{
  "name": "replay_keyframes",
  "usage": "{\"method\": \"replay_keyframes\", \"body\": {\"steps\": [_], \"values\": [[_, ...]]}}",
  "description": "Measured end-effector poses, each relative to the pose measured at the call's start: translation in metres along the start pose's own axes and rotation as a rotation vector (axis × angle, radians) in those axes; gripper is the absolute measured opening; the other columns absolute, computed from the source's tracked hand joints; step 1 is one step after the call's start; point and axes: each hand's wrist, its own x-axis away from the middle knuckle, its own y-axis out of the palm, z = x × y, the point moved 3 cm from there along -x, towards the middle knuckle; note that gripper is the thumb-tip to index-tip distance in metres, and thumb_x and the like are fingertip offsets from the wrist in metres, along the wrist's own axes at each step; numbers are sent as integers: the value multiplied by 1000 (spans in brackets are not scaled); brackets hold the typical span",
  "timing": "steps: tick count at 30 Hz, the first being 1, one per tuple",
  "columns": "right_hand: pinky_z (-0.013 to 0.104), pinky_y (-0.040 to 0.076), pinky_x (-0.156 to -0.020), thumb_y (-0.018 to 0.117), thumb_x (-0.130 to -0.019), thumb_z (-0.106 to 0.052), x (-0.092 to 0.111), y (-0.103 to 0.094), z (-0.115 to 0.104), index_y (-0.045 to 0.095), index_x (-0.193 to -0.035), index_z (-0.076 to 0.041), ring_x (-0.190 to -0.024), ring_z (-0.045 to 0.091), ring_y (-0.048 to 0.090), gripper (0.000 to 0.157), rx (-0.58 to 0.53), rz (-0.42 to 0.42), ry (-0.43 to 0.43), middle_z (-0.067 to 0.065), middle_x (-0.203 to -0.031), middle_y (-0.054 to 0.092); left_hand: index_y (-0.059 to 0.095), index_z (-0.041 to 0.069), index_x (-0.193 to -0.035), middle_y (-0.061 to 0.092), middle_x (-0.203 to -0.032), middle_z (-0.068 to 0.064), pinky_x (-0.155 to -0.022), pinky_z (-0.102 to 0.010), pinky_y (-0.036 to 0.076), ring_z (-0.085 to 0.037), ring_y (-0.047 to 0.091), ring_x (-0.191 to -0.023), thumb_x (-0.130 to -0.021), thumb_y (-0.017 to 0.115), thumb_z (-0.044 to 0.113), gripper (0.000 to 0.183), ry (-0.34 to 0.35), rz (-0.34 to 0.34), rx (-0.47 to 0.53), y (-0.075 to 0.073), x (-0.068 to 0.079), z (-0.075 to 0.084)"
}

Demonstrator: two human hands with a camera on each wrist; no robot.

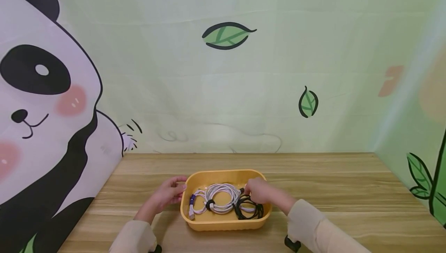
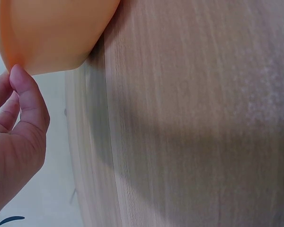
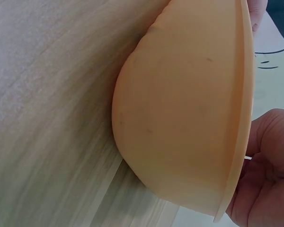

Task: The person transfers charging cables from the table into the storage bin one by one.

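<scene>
A yellow plastic bin (image 1: pixel 223 226) with rounded corners stands on the wooden table. My left hand (image 1: pixel 168 194) pinches its left rim; in the left wrist view the thumb (image 2: pixel 29 97) is right at the edge. Inside lies a large coil of white cable (image 1: pixel 210 193), bound by a black strap. Left of it is a smaller white cable (image 1: pixel 191 212) with a purple tie and a USB plug. My right hand (image 1: pixel 258 190) reaches over the right rim, its curled fingers gripping the bundled black cable (image 1: pixel 258 212); the fingertips are partly hidden.
The wooden table (image 1: pixel 331 183) extends around the bin on all sides. Behind it hangs a green printed backdrop (image 1: pixel 156 71) with a panda and leaves. Black bands show at the cuffs of both sleeves (image 1: pixel 303 222).
</scene>
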Motion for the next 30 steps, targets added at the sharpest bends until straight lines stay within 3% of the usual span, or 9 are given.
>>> {"method": "replay_keyframes", "body": {"steps": [7, 16, 23, 30], "values": [[19, 30, -48, 53, -72, 11, 0, 2, -1, 64, -65, -5, -54, 11, 37, 20, 46, -29, 41, -3, -58, 47, 36, -4, -127, 47, -79, -2, -58, -19, 46, -8, 49, -67, -90, 48, 11, 42, 3, -3, 7, 0, 1, -1], [22, 38, -53, 55, -71, 10, -1, 2, -1, 66, -70, -4, -59, 11, 44, 18, 69, -20, 42, 1, -68, 59, 37, -3, -127, 46, -81, -3, -59, -20, 46, -9, 49, -67, -90, 48, 12, 41, 0, 6, -1, 0, 1, 0], [29, 47, -65, 46, -71, 14, 1, -1, 6, 66, -97, 1, -74, 18, 53, 35, -148, 8, -73, 12, -88, 65, 37, -3, -127, 47, -81, -3, -59, -20, 46, -9, 49, -67, -90, 47, 11, 41, 6, 5, -4, 1, 1, 1], [32, 49, -77, 49, -82, 4, 10, -6, 7, 63, -101, 4, -90, 21, 59, 24, -295, 32, -208, 14, -97, 65, 36, -5, -127, 47, -81, -2, -59, -20, 46, -8, 49, -67, -90, 47, 11, 41, 14, -4, 4, 1, 1, 1]]}}
